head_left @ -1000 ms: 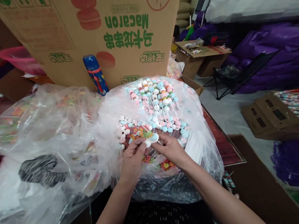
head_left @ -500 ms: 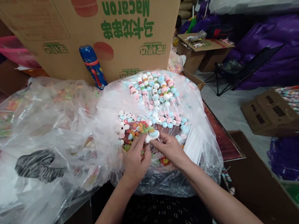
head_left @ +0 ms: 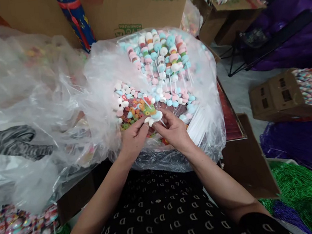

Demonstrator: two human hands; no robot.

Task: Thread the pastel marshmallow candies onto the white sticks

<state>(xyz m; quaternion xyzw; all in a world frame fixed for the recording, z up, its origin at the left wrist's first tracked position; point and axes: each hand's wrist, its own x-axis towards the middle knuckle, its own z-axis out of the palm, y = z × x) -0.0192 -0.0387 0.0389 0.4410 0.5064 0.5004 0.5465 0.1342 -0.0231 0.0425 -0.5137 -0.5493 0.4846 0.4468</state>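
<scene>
Over a plastic-lined work area, my hands meet around a partly strung candy skewer (head_left: 156, 116) with green, orange, blue and white pieces on a thin white stick. My right hand (head_left: 174, 130) is closed on it at the white end. The thumb and fingers of my left hand (head_left: 134, 136) pinch white candy (head_left: 149, 122) beside that end; whether this piece is on the stick I cannot tell. Just beyond my fingers lie colourful gummy rings (head_left: 136, 106) and loose pastel marshmallow candies (head_left: 167, 96). Strung candy skewers (head_left: 161, 52) rest in rows farther back.
White sticks (head_left: 199, 127) lie bundled to the right. Clear plastic (head_left: 65, 91) and a striped grey cloth (head_left: 17, 142) cover the left. A blue bottle (head_left: 77, 21) stands before a large cardboard box (head_left: 120, 9). A carton of wrapped candy (head_left: 276, 96) sits on the floor at right.
The view has tilted downward, so the box and candies appear higher. Both hands stay together at the skewer, and a white stick now shows more plainly above its coloured pieces.
</scene>
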